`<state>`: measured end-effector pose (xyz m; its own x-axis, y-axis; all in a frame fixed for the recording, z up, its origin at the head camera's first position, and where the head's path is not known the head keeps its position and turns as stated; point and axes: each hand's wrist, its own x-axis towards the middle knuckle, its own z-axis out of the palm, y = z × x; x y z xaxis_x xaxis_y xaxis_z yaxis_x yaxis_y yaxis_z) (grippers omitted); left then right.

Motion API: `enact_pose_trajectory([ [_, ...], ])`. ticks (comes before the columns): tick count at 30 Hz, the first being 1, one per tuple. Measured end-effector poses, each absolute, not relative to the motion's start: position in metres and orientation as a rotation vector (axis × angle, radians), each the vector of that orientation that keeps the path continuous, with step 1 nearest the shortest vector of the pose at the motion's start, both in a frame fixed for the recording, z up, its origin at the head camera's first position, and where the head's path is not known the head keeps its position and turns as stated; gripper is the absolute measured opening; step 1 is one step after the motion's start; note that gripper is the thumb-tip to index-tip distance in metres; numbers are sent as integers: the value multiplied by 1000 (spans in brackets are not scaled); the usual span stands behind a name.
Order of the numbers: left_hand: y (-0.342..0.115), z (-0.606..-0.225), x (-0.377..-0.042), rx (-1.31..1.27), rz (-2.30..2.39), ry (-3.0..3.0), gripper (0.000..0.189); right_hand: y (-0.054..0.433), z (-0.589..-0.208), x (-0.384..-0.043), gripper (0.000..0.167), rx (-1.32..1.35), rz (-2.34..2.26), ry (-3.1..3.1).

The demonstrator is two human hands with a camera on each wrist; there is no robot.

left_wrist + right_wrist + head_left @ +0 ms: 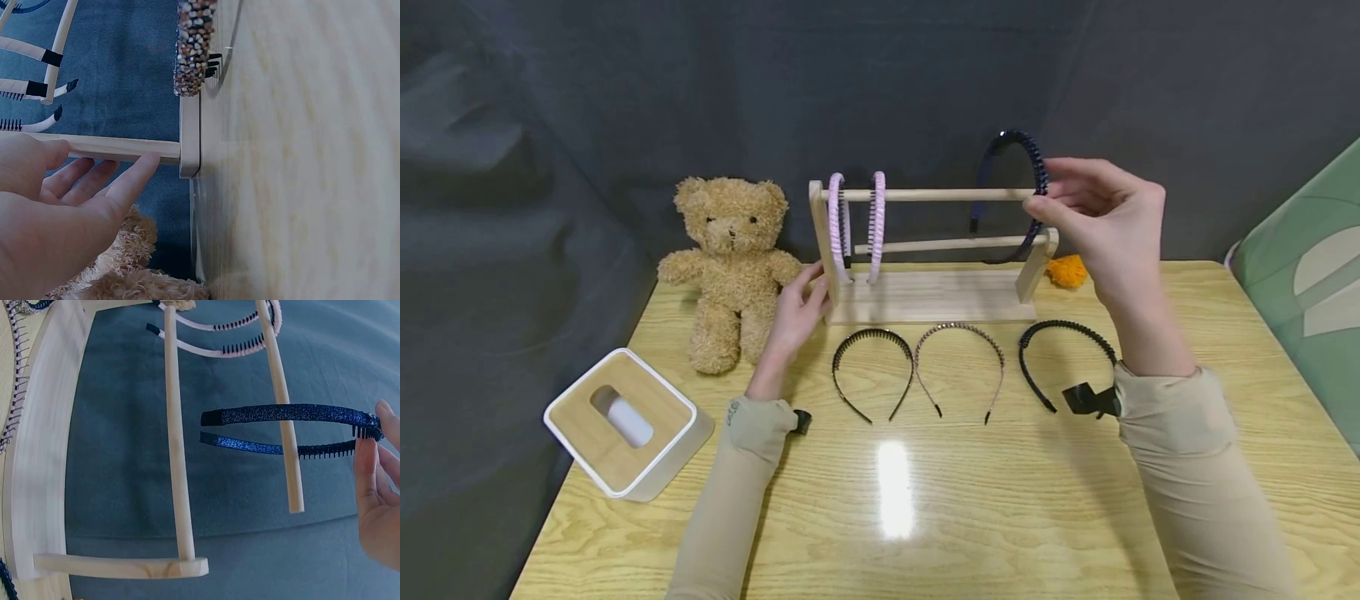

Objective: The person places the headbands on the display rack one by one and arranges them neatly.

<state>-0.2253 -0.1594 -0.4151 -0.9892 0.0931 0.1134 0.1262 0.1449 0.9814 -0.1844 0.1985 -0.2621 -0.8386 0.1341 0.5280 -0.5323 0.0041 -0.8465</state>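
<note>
My right hand (pixel 1108 221) pinches a dark blue glittery headband (pixel 262 413) between thumb and fingers near its top. This headband straddles the upper rod (pixel 284 440) of a wooden rack (pixel 932 300) close to the rod's free right end, one arm on either side. Two pink headbands, a left one (pixel 834 221) and a right one (pixel 877 221), hang on the same rod's left part. With fingers fairly straight, my left hand (pixel 801 312) touches the outer side of the rack's left upright (pixel 125 149). The left wrist view shows the thumb and fingertips against that upright.
In front of the rack lie a black toothed headband (pixel 874 333), a thin beaded one (pixel 958 326) and a dark braided one (pixel 1067 325). Left are a teddy bear (pixel 733 267) and a white box with a wooden top (pixel 655 396). An orange pompom (pixel 1067 272) lies behind right.
</note>
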Motion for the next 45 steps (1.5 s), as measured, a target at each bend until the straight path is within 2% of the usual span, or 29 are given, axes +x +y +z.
enact_pose_trajectory([
  [20,-160,-415,-225,-235,-2032,-2367,46,166,-268,-195,34,463,1888,-1863],
  [45,-160,-414,-225,-230,-2015,-2380,47,126,-285,-209,38,428,1599,-2143],
])
